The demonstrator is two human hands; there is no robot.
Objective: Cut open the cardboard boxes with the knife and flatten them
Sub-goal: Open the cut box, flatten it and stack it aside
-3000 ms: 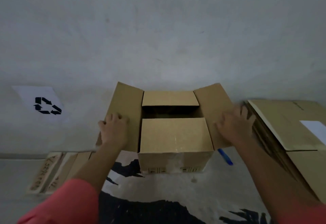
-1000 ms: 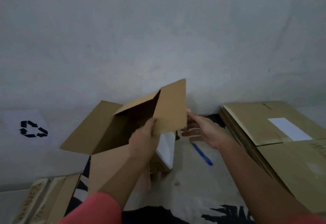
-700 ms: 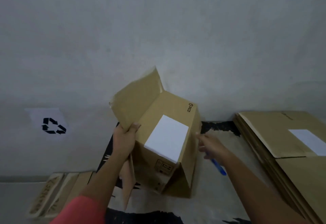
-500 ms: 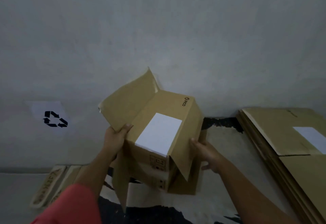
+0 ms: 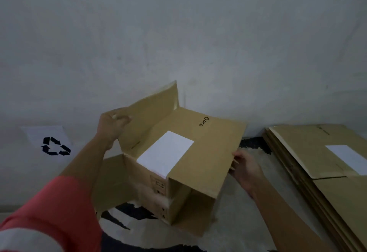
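Note:
A brown cardboard box [image 5: 206,148] with a white label [image 5: 165,153] on its upper face stands tilted on the floor in the middle. My left hand [image 5: 112,124] grips the far-left flap [image 5: 153,112], which stands raised. My right hand [image 5: 245,169] holds the box's right edge. Other flaps hang open at the front and left. No knife shows in this view.
A stack of flattened cardboard boxes [image 5: 325,172] with a white label lies at the right. A white sheet with a black recycling symbol [image 5: 54,146] is on the left. A grey wall rises right behind the box. A black-and-white patterned mat [image 5: 129,216] lies underneath.
The box was turned over from flaps-up to label side up. My left hand moved up onto the raised flap and my right hand shifted to the right edge. The blue pen-like item is hidden now.

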